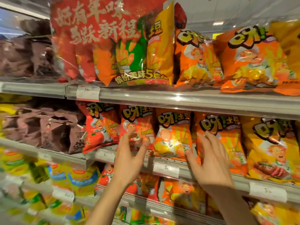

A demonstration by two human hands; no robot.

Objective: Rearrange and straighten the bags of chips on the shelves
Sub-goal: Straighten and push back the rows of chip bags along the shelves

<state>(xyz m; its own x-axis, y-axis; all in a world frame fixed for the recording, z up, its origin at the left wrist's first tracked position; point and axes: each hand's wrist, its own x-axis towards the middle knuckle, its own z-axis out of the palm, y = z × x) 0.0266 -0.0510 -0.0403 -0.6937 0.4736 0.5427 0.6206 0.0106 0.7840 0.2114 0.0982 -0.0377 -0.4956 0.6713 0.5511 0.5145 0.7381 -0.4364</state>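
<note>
From the head view, both hands reach the middle shelf [162,163]: left hand [129,153] and right hand [212,161], fingers spread, holding nothing, flank the orange chip bag [172,135] at twelve o'clock. Light, puffy, slippery; hold its sides.

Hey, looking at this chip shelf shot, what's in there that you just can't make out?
Head view only:
- Price tags: figures too small and smeared to read.
- Yellow and blue bags, lower left: motion blur wipes out the print.
- Left hand and right hand: spread by the orange bag; contact unclear.
- Multipack: top cut off by the frame edge.
- Brown bags: labels too dark.
</note>
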